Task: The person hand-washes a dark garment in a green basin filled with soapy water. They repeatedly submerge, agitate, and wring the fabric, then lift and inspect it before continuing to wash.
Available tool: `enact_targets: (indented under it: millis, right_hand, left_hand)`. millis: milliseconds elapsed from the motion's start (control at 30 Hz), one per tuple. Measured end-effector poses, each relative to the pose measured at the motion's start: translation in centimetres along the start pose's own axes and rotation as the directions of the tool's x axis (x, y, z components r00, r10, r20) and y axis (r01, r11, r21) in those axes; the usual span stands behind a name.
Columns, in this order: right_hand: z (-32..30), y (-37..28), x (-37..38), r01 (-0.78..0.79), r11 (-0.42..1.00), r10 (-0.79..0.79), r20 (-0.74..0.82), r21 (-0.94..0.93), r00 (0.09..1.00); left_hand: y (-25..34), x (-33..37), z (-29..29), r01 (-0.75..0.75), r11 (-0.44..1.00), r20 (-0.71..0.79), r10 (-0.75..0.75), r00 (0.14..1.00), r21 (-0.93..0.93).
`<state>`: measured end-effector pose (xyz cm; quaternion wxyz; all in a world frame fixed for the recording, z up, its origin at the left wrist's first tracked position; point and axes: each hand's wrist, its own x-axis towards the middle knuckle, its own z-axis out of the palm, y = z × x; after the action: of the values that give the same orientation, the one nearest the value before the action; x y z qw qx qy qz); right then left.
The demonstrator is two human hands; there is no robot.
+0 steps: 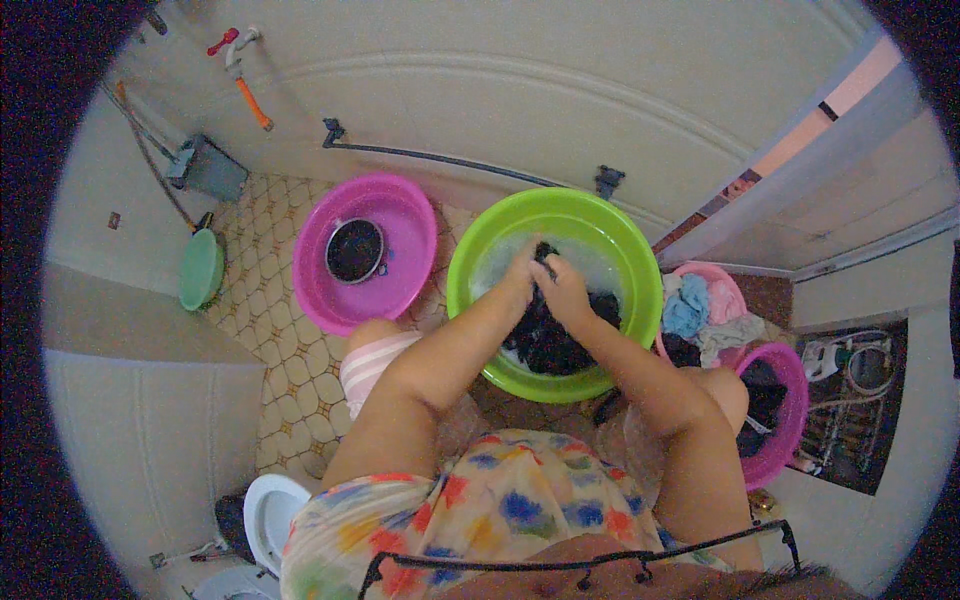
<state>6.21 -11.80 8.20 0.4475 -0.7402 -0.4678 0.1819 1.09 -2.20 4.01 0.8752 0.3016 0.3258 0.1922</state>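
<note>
Between my knees stands a lime green basin [470,330] holding soapy water and a dark wet garment [545,340]. Over the basin my left hand [522,272] and my right hand [566,288] are close together, both closed on a bunched-up part of the black cloth. That gripped part sticks up a little above my fingers. The rest of the garment lies in the suds beneath my wrists. Its kind cannot be made out.
Left of the basin is a pink basin [415,205] with a dark round pan [355,250]. Laundry fills a pink tub [735,290] and a magenta tub [795,415] on the right. Far left are a green basin [203,268] and grey bin [212,168]; a tap [238,45] is on the wall.
</note>
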Motion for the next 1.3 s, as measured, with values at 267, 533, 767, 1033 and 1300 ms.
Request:
enact_targets:
  millis: [267,533,767,1033,1300]
  right_hand:
    - [-0.5,0.4,-0.1,0.038,0.979,-0.017,0.103,-0.198,0.995]
    - [-2.2,3.2,3.1,-0.292,0.937,0.298,0.002,-0.194,0.955]
    - [-2.0,6.9,2.2,-0.214,0.888,0.36,0.325,-0.407,0.874]
    - [1.9,12.9,2.5,-0.29,0.957,0.29,-0.192,0.029,0.938]
    - [0.5,-0.7,-0.6,0.063,0.998,-0.063,-0.018,0.01,0.998]
  left_hand:
    - [0.2,-2.1,1.3,0.077,0.993,0.04,-0.081,0.996,0.087]
    - [1.5,-1.4,3.0,-0.082,0.901,-0.117,0.145,0.982,0.426]
    - [-1.5,2.6,-2.5,-0.095,0.837,-0.174,0.221,0.959,0.538]
    - [-1.4,0.8,-0.2,0.07,0.937,-0.135,-0.024,0.991,0.343]
    - [2.0,-0.6,0.8,0.263,0.959,0.094,-0.273,0.957,0.107]
